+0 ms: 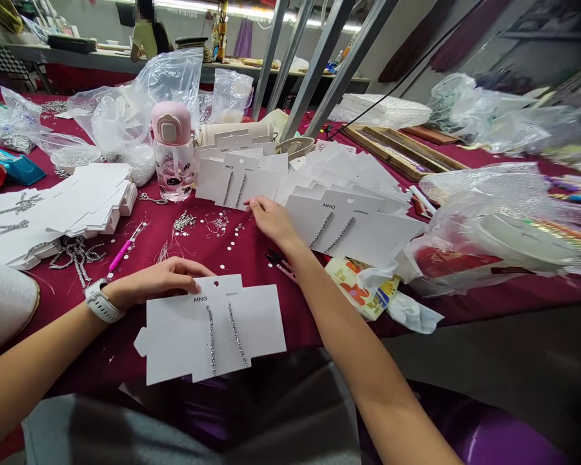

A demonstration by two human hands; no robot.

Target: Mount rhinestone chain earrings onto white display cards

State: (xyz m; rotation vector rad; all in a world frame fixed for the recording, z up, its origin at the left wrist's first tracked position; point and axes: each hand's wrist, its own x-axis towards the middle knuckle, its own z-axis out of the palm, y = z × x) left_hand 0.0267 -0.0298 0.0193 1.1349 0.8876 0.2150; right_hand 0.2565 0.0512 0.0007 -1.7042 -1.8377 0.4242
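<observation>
One white MNG earring card (213, 329) is being held at its top edge by the left grip (157, 281), curled closed over it, on a maroon-clothed tabletop (97, 361), while the open right grip (271, 219) is being rested on a fanned row of cards (314, 210) beyond it.

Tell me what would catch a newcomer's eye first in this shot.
A white MNG earring card with two rhinestone strips lies at the front of the deep red tablecloth, the left hand on its top edge. Behind it, more cards fan out mid-table, by the right hand. Farther back stands a pink-capped water bottle among crumpled plastic bags.
</observation>
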